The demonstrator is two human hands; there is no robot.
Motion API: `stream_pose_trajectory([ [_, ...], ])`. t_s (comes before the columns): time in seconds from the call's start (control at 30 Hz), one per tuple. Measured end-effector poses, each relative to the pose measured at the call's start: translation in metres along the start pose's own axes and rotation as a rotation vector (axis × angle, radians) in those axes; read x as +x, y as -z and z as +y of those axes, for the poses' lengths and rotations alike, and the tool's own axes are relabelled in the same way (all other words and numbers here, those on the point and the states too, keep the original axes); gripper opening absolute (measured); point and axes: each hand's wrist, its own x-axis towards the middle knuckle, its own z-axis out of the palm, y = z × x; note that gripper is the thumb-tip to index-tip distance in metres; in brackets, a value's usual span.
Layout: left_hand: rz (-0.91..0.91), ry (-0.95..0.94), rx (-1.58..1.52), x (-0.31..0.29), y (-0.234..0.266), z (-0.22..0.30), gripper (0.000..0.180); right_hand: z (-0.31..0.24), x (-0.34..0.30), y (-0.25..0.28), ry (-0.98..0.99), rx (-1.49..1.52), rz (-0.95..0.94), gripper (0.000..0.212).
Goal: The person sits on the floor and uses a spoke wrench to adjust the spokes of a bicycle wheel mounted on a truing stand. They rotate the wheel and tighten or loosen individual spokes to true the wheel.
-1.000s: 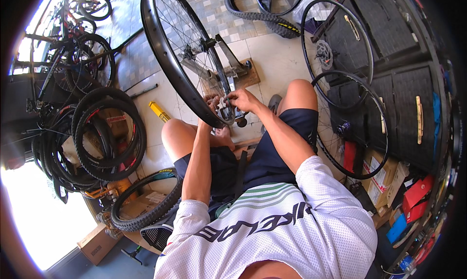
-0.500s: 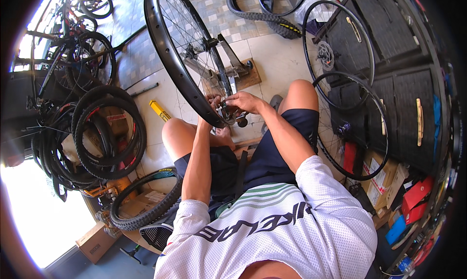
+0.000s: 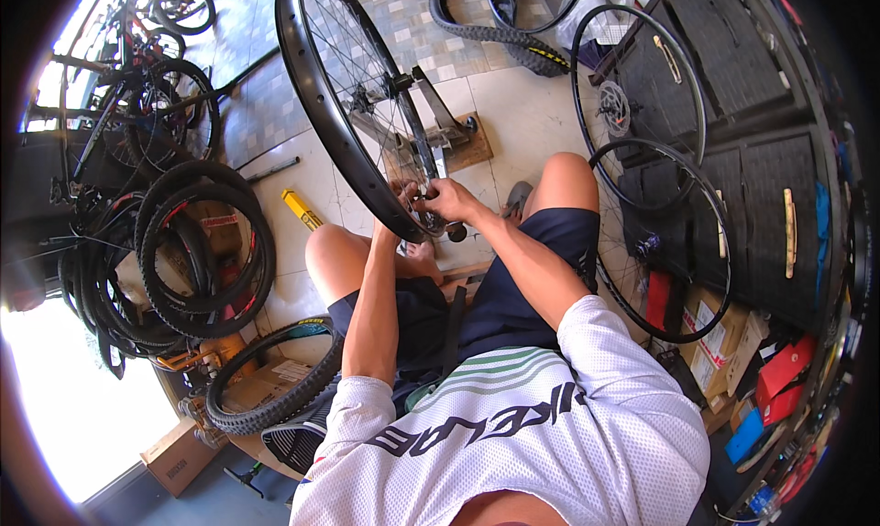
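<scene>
Between my knees, a bicycle wheel with a wide black rim (image 3: 323, 122) stands upright in a metal truing stand (image 3: 434, 107) on a wooden base (image 3: 474, 146). At the near, lower end of the wheel, my right hand (image 3: 452, 201) is closed, thumb and fingers pinched by the rim's right side. A small dark piece shows at its fingertips, too small to name. My left hand (image 3: 404, 194) reaches in among the spokes, partly hidden by the rim. Its fingers are bent together close to the right fingertips; what they grip cannot be made out.
Two bare wheels (image 3: 716, 216) lean on dark cabinets (image 3: 759, 210) at right. Tyres (image 3: 263, 251) and bikes crowd the left, with another tyre (image 3: 225, 407) by my left thigh. A yellow object (image 3: 301, 209) lies on the tiles. Boxes (image 3: 720, 354) stand lower right.
My right hand has shifted slightly and its fingers have curled in more tightly at the rim. The wheel's rim sits very slightly further right. My left hand stays nearly in place.
</scene>
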Motion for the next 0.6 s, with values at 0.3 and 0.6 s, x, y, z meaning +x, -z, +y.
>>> stream_pose_trajectory([
  [0.3,0.065,-0.026,0.151,-0.004,0.001,0.004,0.037,0.008,0.002,0.010,0.127,0.181,-0.069,0.027],
  [0.6,0.113,0.017,0.127,-0.007,-0.003,0.007,0.039,-0.002,-0.003,0.041,0.048,0.386,0.075,0.017],
])
